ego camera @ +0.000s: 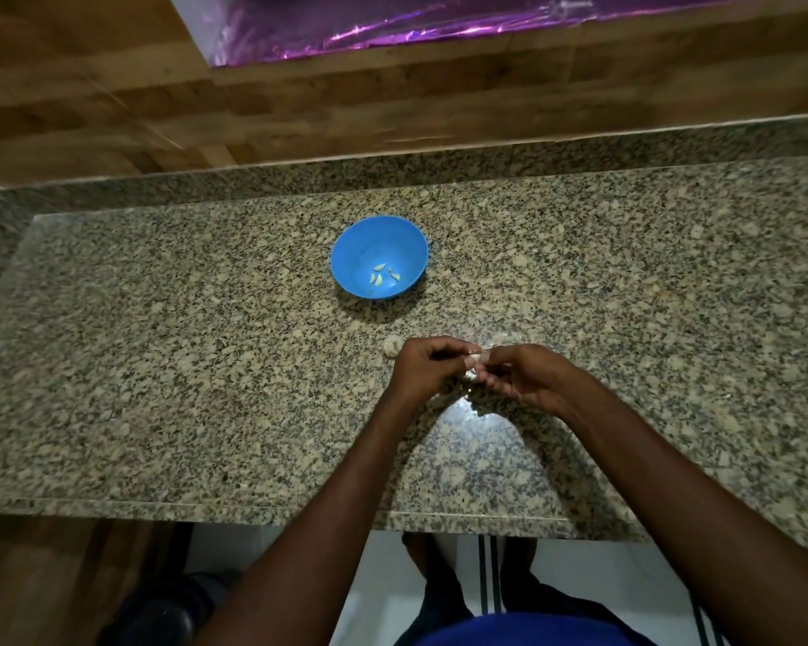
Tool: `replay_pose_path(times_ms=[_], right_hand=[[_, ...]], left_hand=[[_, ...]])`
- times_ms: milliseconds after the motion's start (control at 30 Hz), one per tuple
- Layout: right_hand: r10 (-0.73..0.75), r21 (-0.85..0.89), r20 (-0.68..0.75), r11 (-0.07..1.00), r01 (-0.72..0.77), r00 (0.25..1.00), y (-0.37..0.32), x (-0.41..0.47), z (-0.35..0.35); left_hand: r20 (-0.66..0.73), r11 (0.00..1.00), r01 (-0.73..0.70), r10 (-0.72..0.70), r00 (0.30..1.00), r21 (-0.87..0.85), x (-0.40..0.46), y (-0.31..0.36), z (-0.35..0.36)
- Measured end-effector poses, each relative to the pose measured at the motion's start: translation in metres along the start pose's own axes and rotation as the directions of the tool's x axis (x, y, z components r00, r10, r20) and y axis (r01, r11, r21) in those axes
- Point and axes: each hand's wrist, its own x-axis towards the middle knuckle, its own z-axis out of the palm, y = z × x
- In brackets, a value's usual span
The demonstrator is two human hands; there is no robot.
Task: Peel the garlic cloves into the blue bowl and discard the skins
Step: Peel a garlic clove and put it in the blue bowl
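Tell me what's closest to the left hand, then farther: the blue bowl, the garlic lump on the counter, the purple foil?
From the left hand:
1. Garlic lump, just beyond its knuckles.
2. Blue bowl, mid-counter, farther back.
3. Purple foil, up on the wall.

Left hand [423, 366] and right hand [523, 377] pinch garlic clove [474, 363] above desk [159, 347]; blue bowl [379, 235] holds peeled cloves [382, 276].

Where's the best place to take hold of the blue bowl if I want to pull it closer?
Take the blue bowl by its near rim, coming from above: it stands upright and open, its rim is bare all round, and the peeled cloves lie low in the bottom, clear of a thumb-inside pinch. Both hands are busy now.
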Motion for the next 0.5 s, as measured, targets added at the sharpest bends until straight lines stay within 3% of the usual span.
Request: replay_pose_path(times_ms=[133,333,500], right_hand=[[-0.054,-0.069,-0.020,0.996,0.053,0.998,0.0029,0.0032,-0.0007],[-0.248,-0.281,-0.111,0.937,0.209,0.962,0.0065,0.0003,0.0049],[-0.370,-0.367,-0.084,0.875,0.316,0.925,0.0079,-0.0022,0.0074]], left_hand=[[-0.012,0.998,0.017,-0.018,1.000,-0.055,-0.0019,0.0017,0.0004],[-0.048,0.992,0.088,-0.093,0.995,-0.087,-0.0004,-0.0029,0.0012],[-0.070,0.949,0.195,-0.219,0.973,-0.248,-0.0041,-0.0029,0.0064]])
